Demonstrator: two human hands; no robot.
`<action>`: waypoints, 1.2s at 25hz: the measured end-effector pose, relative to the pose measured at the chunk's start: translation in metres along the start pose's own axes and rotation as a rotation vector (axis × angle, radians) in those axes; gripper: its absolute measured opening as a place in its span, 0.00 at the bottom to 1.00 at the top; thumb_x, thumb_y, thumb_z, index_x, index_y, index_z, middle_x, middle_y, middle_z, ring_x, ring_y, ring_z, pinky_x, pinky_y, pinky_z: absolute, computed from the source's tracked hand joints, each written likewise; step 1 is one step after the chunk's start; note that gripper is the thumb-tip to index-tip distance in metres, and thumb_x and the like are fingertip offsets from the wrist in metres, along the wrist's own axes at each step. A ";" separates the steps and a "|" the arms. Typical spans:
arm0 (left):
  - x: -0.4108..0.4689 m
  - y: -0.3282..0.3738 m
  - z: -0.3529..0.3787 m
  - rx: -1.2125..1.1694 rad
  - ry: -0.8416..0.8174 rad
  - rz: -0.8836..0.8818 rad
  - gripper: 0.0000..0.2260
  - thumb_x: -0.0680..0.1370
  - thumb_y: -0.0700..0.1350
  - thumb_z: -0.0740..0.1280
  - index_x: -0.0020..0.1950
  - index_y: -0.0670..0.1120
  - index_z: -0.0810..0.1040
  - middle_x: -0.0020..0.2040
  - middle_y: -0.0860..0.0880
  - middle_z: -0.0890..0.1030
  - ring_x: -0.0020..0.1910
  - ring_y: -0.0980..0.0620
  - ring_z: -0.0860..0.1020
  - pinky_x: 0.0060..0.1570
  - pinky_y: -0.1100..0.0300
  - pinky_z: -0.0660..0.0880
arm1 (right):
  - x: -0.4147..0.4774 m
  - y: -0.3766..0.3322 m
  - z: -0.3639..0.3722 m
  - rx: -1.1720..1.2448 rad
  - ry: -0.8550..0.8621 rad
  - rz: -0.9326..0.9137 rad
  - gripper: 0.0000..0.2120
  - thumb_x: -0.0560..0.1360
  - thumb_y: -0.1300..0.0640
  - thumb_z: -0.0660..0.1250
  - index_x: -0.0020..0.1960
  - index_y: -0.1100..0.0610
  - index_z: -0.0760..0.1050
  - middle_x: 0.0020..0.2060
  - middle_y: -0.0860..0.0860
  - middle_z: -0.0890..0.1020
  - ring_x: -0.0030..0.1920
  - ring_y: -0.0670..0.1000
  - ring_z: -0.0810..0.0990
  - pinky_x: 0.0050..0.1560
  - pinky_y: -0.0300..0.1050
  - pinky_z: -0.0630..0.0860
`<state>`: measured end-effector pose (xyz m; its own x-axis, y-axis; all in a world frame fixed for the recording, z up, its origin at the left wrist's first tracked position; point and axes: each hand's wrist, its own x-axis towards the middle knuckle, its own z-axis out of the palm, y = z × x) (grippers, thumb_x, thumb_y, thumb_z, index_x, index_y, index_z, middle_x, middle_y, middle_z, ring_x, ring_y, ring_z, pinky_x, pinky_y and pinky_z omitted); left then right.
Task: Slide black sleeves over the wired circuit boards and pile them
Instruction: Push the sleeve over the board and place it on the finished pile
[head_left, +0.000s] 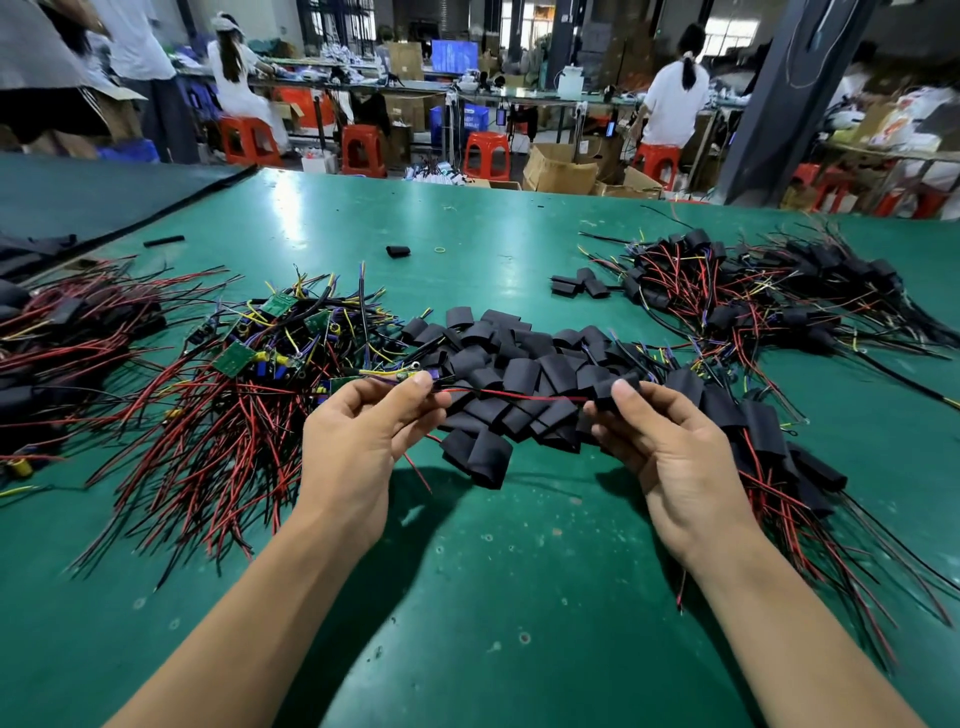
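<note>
Two hands are up just above the green mat (519, 571), with one job strung between them. Your left hand (363, 431) pinches the wired circuit board (402, 375) between thumb and forefinger, the board itself mostly hidden by the fingers. Its red and black wires (519, 396) run rightward, pulled near straight. Your right hand (665, 441) pinches one black sleeve (610, 392) at the wires' far end. The leads appear to enter its mouth, though I cannot tell how far. Likely reason for the spread: taut leads make a rail for the sleeve to ride left onto the board. The stock is laid out to suit. A heap of bare boards (270, 348) sits by your left hand and the loose sleeves (509, 364) lie dead centre under the work. One sleeved pile (753, 291) is far right, and more finished units (763, 431) lie just beside your right hand. So the flow reads pick left, sleeve centre, drop right. Judged step: threading, with the sleeve not yet over the board.
</note>
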<state>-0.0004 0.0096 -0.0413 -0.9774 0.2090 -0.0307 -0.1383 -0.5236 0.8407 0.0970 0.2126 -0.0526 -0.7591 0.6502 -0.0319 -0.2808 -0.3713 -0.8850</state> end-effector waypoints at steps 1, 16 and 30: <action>0.001 0.002 0.000 -0.031 -0.002 -0.008 0.08 0.70 0.36 0.73 0.42 0.41 0.74 0.37 0.43 0.83 0.40 0.45 0.85 0.42 0.60 0.82 | 0.001 0.000 0.000 0.038 0.006 0.012 0.12 0.65 0.59 0.75 0.46 0.57 0.77 0.40 0.54 0.86 0.44 0.55 0.87 0.43 0.41 0.83; 0.002 0.010 0.002 -0.158 0.024 0.002 0.10 0.67 0.38 0.73 0.45 0.40 0.75 0.38 0.43 0.84 0.43 0.46 0.86 0.43 0.61 0.81 | -0.012 0.005 0.017 0.291 -0.067 0.206 0.13 0.65 0.62 0.74 0.48 0.62 0.77 0.44 0.60 0.86 0.47 0.56 0.87 0.42 0.42 0.83; 0.001 0.005 0.001 -0.060 0.030 -0.042 0.08 0.72 0.35 0.72 0.48 0.39 0.75 0.38 0.41 0.84 0.40 0.44 0.86 0.40 0.60 0.82 | -0.022 -0.005 0.026 0.550 0.007 0.446 0.17 0.67 0.58 0.72 0.55 0.60 0.78 0.47 0.60 0.86 0.37 0.52 0.87 0.22 0.36 0.76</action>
<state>-0.0024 0.0082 -0.0365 -0.9748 0.2074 -0.0817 -0.1874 -0.5639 0.8043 0.0997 0.1822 -0.0356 -0.8675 0.3618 -0.3414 -0.2013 -0.8829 -0.4242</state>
